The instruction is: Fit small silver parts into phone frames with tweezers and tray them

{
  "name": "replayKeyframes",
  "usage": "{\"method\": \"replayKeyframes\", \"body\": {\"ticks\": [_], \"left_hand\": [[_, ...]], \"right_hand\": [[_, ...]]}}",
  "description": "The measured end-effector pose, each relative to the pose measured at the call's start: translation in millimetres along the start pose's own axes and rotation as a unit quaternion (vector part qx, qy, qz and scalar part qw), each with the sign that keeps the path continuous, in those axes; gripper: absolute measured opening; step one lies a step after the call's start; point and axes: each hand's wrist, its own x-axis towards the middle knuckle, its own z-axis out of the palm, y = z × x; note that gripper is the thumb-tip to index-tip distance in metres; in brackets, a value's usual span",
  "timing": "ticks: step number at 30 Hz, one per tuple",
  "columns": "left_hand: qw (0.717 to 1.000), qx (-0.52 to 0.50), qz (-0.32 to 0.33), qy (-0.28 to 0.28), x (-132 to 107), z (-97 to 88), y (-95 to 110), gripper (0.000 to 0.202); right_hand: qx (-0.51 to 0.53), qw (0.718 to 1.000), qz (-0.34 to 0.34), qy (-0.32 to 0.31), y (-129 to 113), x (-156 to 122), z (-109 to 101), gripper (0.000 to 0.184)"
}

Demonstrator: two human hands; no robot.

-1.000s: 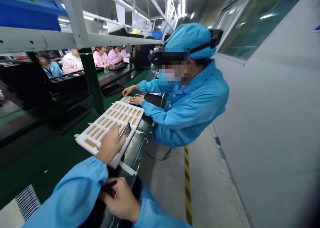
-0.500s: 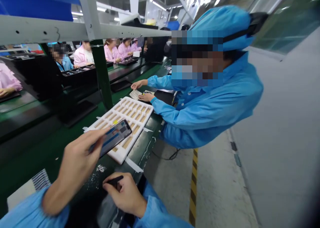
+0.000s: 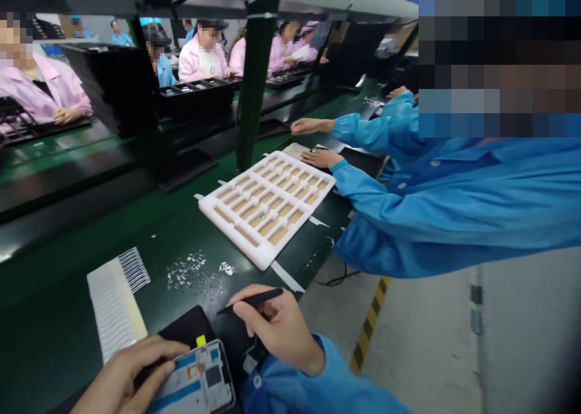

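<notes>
My left hand (image 3: 131, 371) grips a phone frame (image 3: 181, 396) by its left edge at the bottom of the view. The frame shows blue strips, a dark square and a yellow tab (image 3: 201, 341), over a black pad (image 3: 195, 320). Just up and to the right, my right hand (image 3: 281, 329) is closed around slim black tweezers (image 3: 254, 299), their point directed left. Small silvery pieces (image 3: 193, 269) lie scattered on the green bench (image 3: 167, 226) beyond the tip. Left of them rests a pale sheet (image 3: 111, 302) with a striped strip at its corner.
A white slotted foam tray (image 3: 265, 253) lies ahead, taped to the bench. At right a co-worker in a blue smock (image 3: 431, 202) reaches across the bench. A green post (image 3: 254, 87) rises behind the tray. Black trays (image 3: 113, 87) stand stacked on the far side.
My left hand has brought the phone frame down from above the foam tray to the black pad. My right hand, still holding the tweezers, appears farther right. The camera has turned left and down.
</notes>
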Motion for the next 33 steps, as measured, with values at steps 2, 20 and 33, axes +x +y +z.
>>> {"method": "replayKeyframes", "body": {"ticks": [2, 20, 33], "left_hand": [[1.000, -0.023, 0.003, -0.003, 3.4, 4.4, 4.1, 0.036], [0.999, -0.033, -0.023, -0.004, 4.3, 16.5, 5.3, 0.038], [0.998, -0.037, -0.043, 0.017, 4.6, 22.7, 4.5, 0.034]], "right_hand": [[-0.009, 0.999, 0.012, -0.046, -10.8, -8.2, 7.6, 0.035], [-0.095, 0.990, 0.029, -0.097, -4.8, -10.4, 40.4, 0.019], [-0.081, 0.994, 0.031, -0.073, -3.1, -13.1, 41.7, 0.018]]}}
